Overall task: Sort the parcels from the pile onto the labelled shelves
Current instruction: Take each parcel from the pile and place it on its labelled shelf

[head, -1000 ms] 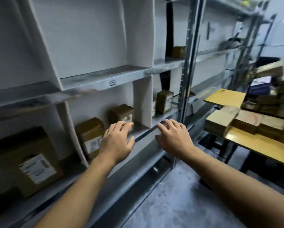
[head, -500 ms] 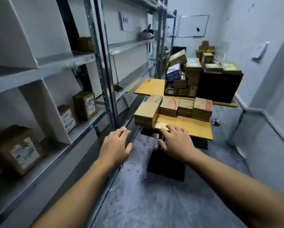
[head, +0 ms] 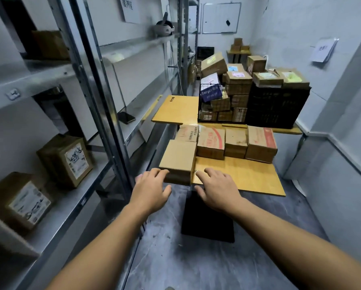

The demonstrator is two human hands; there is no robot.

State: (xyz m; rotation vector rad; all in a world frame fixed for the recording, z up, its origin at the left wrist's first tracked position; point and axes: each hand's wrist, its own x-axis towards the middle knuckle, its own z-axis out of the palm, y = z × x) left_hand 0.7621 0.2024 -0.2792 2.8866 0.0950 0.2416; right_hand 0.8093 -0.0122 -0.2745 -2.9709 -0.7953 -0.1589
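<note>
Two hands flank the plain box (head: 178,160) at the near left corner of the yellow tabletop (head: 248,176). The left hand (head: 152,185) is at its front left corner and the right hand (head: 215,187) just beside its right side, each grip released, fingers spread, holding nothing. The box sits at the very edge, so an uneven squeeze could tip it to the floor (head: 196,268), or a hasty lift could drag the row of parcels (head: 236,143) close behind.

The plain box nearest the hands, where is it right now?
In the head view the plain box sits on the near left corner of the yellow table, in front of the printed boxes, between the left hand and right hand.
</note>
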